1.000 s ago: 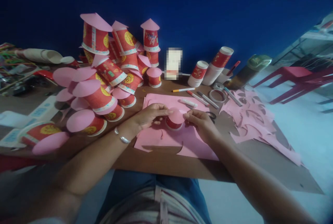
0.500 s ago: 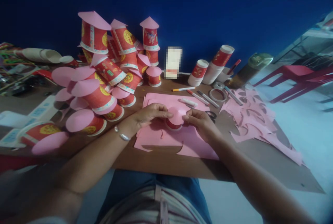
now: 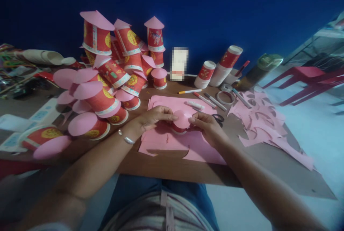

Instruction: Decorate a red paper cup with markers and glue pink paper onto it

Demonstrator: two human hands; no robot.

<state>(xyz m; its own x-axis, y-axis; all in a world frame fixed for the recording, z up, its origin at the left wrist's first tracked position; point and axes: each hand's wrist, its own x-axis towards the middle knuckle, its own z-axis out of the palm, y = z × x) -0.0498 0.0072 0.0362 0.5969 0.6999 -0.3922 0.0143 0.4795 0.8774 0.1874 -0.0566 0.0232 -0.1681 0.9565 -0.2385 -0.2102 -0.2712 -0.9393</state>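
Observation:
Between my two hands is a pink paper cone (image 3: 183, 118), sitting over a red paper cup (image 3: 179, 130) that mostly hides beneath it. The fingers of my left hand (image 3: 159, 116) pinch the cone's left edge. On the opposite edge, my right hand (image 3: 205, 123) pinches it between thumb and fingers. Under the cup lies a stack of pink paper sheets (image 3: 161, 143). A white glue stick (image 3: 195, 105) rests on the sheets just behind the cone. Black-handled scissors (image 3: 219, 118) lie by my right hand, partly covered.
Several red cups with pink cone tops (image 3: 96, 96) are heaped on the left. Cup stacks (image 3: 205, 75), markers (image 3: 215, 101), a tape roll (image 3: 225, 97) and a bottle (image 3: 260, 70) stand or lie behind. Pink paper offcuts (image 3: 262, 120) cover the right side. A red stool (image 3: 303, 77) stands beyond.
Almost nothing differs. Both hands keep their pinch on the cone, which looks slightly lower over the cup now.

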